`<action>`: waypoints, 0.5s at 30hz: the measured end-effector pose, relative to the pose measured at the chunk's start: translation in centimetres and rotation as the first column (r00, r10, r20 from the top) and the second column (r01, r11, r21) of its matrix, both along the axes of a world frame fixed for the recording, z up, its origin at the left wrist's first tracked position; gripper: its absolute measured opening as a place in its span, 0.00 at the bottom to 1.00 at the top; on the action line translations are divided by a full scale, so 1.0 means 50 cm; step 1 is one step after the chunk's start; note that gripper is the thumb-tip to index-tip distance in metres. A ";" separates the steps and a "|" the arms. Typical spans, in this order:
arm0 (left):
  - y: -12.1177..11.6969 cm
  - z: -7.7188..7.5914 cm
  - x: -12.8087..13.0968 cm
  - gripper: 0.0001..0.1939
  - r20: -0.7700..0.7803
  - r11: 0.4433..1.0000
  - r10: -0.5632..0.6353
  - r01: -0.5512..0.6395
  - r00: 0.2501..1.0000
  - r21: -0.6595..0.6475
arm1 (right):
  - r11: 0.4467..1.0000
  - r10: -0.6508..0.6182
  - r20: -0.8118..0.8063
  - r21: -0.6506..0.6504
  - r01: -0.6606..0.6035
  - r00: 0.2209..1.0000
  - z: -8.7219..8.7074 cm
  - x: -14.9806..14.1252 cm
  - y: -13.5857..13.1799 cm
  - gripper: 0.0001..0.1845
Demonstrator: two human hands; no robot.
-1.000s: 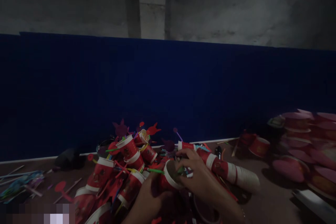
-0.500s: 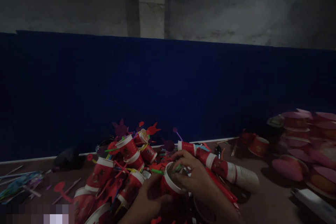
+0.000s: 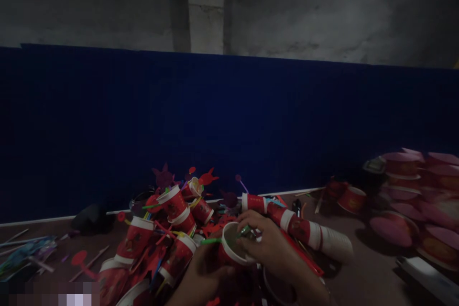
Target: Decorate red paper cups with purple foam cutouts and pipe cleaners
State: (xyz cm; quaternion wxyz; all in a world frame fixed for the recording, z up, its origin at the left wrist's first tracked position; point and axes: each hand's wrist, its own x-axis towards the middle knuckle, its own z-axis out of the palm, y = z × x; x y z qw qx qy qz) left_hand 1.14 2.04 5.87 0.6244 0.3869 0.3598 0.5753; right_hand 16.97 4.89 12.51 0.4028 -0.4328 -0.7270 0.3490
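A red paper cup (image 3: 233, 256) with a white rim is tilted, its mouth facing up. My left hand (image 3: 201, 270) is closed round its left side. A green straw (image 3: 212, 240) sticks out to the left through the cup near its rim. At the right of the mouth, the fingers of my right hand (image 3: 264, 239) are closed on a small shiny green piece (image 3: 245, 230), whose kind I cannot make out. Left of my hands lies a pile of red cups (image 3: 177, 258) with coloured straws and paper cut-outs. Part of my left hand's grip is hidden behind the cup.
A row of nested red cups (image 3: 299, 228) lies at the right behind my right hand. Pink-topped red cups (image 3: 401, 165) are stacked at far right, near a white box-like object (image 3: 426, 272). Loose straws and wrappers (image 3: 32, 251) lie at left. A blue panel (image 3: 229, 119) closes off the back.
More of the green straw now shows outside the cup on the left. My right hand has shifted slightly downward at the rim; my left hand still holds the cup.
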 end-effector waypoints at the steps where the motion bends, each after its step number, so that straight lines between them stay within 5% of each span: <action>1: -0.001 0.000 0.001 0.24 0.006 1.000 -0.026 0.026 1.000 -0.001 | 1.000 0.004 0.004 -0.005 -0.004 1.000 -0.001 0.000 -0.001 0.08; 8: -0.008 0.033 0.009 0.20 0.044 0.992 -0.111 0.108 0.993 0.063 | 0.999 0.036 0.061 -0.040 -0.034 0.998 0.003 -0.004 -0.009 0.07; 12: 0.000 0.034 0.010 0.29 0.082 0.979 -0.182 0.173 0.980 0.110 | 0.998 0.067 0.024 0.011 -0.067 0.997 0.026 0.010 -0.013 0.09; 15: 0.015 0.013 0.010 0.36 0.081 0.991 -0.096 0.088 0.992 0.097 | 0.997 0.063 -0.005 0.036 -0.062 0.998 0.034 0.017 -0.019 0.14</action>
